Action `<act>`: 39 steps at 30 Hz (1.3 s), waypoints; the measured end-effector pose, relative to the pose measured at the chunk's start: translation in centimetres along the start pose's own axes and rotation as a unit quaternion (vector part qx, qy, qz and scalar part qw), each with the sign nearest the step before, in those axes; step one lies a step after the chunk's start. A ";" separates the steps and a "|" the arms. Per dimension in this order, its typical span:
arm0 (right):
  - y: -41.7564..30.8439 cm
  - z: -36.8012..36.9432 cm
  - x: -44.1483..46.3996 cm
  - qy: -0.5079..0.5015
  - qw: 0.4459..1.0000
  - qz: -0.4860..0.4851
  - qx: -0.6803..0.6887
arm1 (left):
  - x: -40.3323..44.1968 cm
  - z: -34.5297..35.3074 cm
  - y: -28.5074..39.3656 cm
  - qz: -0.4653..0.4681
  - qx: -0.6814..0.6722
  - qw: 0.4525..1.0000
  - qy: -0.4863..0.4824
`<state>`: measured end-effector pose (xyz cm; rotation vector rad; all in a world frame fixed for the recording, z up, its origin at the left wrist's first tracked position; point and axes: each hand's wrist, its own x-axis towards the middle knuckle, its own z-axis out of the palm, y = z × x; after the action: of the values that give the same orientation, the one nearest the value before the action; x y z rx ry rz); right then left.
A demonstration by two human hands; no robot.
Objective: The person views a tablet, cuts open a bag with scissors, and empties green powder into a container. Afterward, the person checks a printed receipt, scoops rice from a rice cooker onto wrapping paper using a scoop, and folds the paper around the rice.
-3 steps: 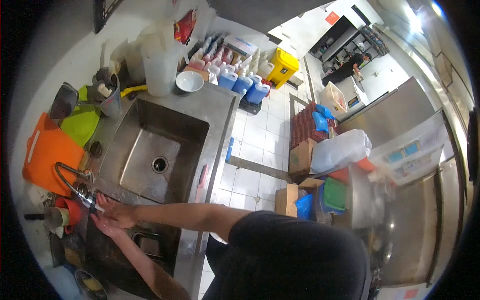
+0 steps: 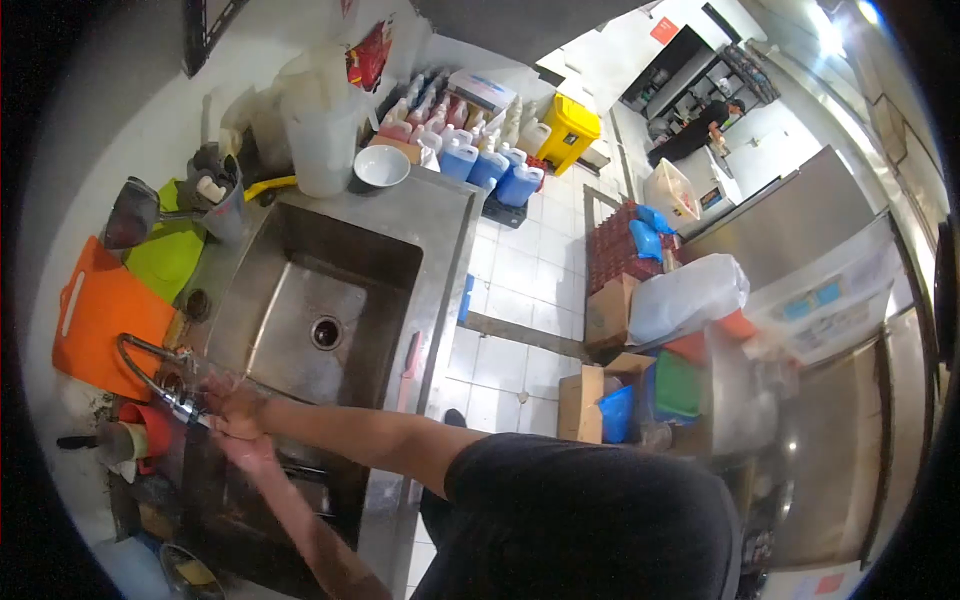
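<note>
The curved metal faucet [image 2: 150, 375] bends over the sink edge, and its spout end points at my hands. My right hand [image 2: 236, 405] reaches in from the right and lies against my left hand at the spout. My left hand [image 2: 246, 450] comes from below, its wrist turned up, touching the right one. Motion smears the fingers of both hands, and they partly hide each other. No object shows in either hand. Beneath them is the darker sink basin [image 2: 235, 495]; above lies the bare steel basin [image 2: 330, 290] with its round drain.
Orange [image 2: 110, 320] and green [image 2: 165, 255] boards lean on the wall. A utensil container [image 2: 225, 205], a tall clear pitcher [image 2: 322, 140] and a white bowl [image 2: 381, 166] stand along the counter. A pink-handled knife [image 2: 411, 355] lies near its edge. Another person [image 2: 690, 135] is far back.
My hands have come together and shifted slightly right; the right one now overlaps the left, where before both palms were spread under the spout. The whole view has shifted a little.
</note>
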<state>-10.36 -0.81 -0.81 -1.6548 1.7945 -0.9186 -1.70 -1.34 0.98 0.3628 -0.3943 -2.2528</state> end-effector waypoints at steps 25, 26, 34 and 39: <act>4.0 -3.9 10.5 -0.054 0.941 -0.130 -0.308 | -19.0 -14.1 1.0 -0.045 0.616 0.762 0.197; 4.6 -3.4 11.6 -0.043 0.882 -0.221 -0.414 | -21.1 -13.2 1.9 -0.034 0.516 0.840 0.165; 0.7 -3.5 13.0 0.010 0.987 -0.019 -0.160 | -36.3 -13.1 6.7 0.026 0.386 0.881 0.274; 3.4 -4.0 11.4 -0.034 0.936 0.143 0.320 | -36.1 -4.0 6.3 -0.021 0.365 0.886 0.284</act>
<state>-16.86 -11.53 -0.18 -0.9747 1.4206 -1.1347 27.04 21.46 4.53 1.3879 -0.9071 -1.8319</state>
